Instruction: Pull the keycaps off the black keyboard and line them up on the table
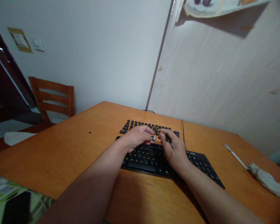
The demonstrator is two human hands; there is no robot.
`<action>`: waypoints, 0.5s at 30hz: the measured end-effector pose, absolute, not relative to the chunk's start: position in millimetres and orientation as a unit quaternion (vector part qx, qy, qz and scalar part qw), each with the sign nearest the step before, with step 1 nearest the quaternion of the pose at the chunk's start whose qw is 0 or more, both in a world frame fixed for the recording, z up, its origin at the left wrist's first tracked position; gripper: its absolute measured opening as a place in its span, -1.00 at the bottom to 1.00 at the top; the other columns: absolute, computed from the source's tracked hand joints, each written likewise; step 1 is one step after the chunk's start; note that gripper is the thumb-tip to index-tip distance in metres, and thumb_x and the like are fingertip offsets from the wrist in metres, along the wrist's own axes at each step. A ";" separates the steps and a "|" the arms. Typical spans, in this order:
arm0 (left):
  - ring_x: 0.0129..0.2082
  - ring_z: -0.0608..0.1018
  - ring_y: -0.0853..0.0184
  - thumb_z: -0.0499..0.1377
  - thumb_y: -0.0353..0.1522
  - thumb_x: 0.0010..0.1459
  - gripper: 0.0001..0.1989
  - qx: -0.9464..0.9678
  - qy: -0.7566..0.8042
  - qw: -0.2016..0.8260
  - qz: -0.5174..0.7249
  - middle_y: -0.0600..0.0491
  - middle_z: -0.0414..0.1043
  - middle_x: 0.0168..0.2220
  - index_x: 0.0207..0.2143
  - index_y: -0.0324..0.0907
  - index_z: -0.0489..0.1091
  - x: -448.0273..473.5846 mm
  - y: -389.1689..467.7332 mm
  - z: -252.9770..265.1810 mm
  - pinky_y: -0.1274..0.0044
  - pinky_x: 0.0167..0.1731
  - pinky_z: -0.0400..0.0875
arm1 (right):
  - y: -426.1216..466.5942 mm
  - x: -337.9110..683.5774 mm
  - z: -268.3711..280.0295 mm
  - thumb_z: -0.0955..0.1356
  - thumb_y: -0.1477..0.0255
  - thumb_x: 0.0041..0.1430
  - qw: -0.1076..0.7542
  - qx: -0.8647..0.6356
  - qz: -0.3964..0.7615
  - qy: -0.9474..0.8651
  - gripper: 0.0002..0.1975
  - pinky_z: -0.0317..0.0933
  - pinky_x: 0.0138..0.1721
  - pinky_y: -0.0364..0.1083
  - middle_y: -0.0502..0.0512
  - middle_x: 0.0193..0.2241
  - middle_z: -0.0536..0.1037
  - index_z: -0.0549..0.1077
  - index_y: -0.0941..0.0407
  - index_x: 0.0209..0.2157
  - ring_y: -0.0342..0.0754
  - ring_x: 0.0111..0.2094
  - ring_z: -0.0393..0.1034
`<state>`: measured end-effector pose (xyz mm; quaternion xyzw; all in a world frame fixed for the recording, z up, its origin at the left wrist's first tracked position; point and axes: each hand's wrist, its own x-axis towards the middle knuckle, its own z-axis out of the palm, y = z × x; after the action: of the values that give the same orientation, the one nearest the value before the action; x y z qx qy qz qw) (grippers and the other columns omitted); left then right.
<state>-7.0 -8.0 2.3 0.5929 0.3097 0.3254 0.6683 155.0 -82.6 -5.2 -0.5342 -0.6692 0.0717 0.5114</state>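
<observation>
A black keyboard (142, 167) lies on the wooden table, with many of its keycaps off and small pale stems showing. Behind it, loose black keycaps (125, 127) are laid out in rows. Over the keyboard's back edge, my left hand (140, 137) pinches a single keycap (153, 138) between thumb and fingers, its pale underside partly showing. My right hand (174, 146) is closed just to the right, fingertips close to that keycap but apart from it. Something small and dark shows in its curled fingers; its kind is hidden. The right forearm covers part of the keyboard's front edge.
On the right of the wooden table (79, 155) lies a white-handled brush or stick (235, 155) beside a crumpled cloth (267, 180). A cable (183, 133) runs back from the keyboard. A dark phone-like object (16, 208) is at the lower left. A wooden chair (53, 98) stands left.
</observation>
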 end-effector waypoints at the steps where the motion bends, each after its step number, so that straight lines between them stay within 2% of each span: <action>1: -0.44 0.52 0.43 0.25 -0.50 -0.06 -0.73 0.590 0.308 0.670 0.330 0.03 0.47 -0.41 -0.24 -0.25 0.36 -7.4 -7.3 2.2 0.54 -0.38 0.42 | -80.9 157.8 -6.2 0.27 0.29 0.29 0.494 -0.534 0.041 -0.685 -0.76 0.29 -0.14 -0.01 0.15 -0.23 0.54 0.49 0.09 -0.14 0.01 -0.21 0.43; 7: -0.47 0.51 0.45 0.24 -0.53 -0.06 -0.73 0.580 0.314 0.673 0.334 0.03 0.48 -0.39 -0.24 -0.25 0.36 -8.3 -6.2 2.7 0.54 -0.37 0.43 | -79.4 166.0 -4.5 0.35 0.29 0.20 0.357 -0.550 -0.057 -0.753 -0.76 0.25 -0.17 -0.01 0.16 -0.25 0.52 0.50 0.07 -0.13 0.06 -0.18 0.39; 15: -0.52 0.48 0.47 0.24 -0.56 -0.08 -0.69 0.579 0.316 0.678 0.326 0.08 0.45 -0.44 -0.22 -0.25 0.35 -6.4 -6.4 2.9 0.56 -0.41 0.40 | -84.9 160.2 3.2 0.32 0.32 0.23 0.273 -0.561 -0.109 -0.774 -0.80 0.20 -0.24 -0.04 0.15 -0.29 0.51 0.53 0.07 -0.18 0.07 -0.21 0.37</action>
<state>-6.4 -6.4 2.9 0.5785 0.3157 0.3262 0.6776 160.2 -84.9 3.2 -0.5613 -0.7736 -0.1093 0.2731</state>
